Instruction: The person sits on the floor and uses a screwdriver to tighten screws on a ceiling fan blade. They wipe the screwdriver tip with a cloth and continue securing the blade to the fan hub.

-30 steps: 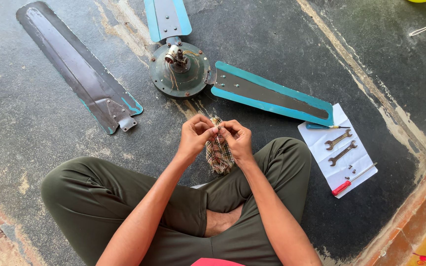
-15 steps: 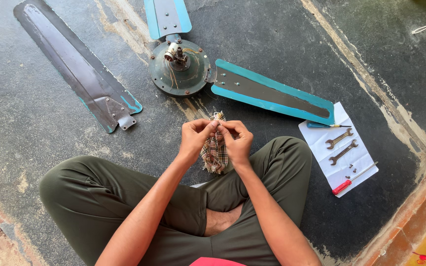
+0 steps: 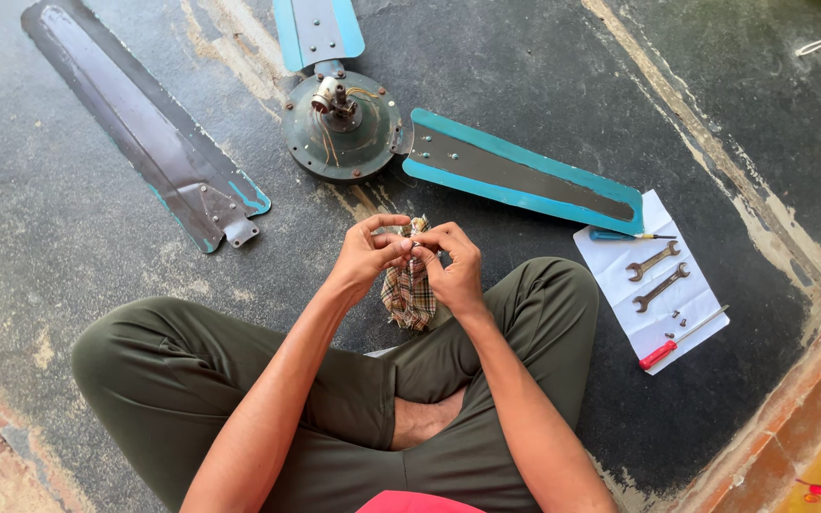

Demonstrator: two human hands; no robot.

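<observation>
Hands, left (image 3: 365,255) and right (image 3: 453,269), both pinch the top of a checked cloth bundle (image 3: 410,290), hanging above the dark concrete floor (image 3: 68,218) near the grey round fan motor (image 3: 344,123).

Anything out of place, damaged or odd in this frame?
Yes: one fan blade lies detached on the floor, apart from the motor hub, whose loose wires stick out on top. Both hands hold a checked cloth.

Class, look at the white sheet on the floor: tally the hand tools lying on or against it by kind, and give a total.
Open-ended spanners: 2
Red-handled screwdriver: 1
Blue-handled screwdriver: 1
Total: 4 tools on the white sheet
</observation>
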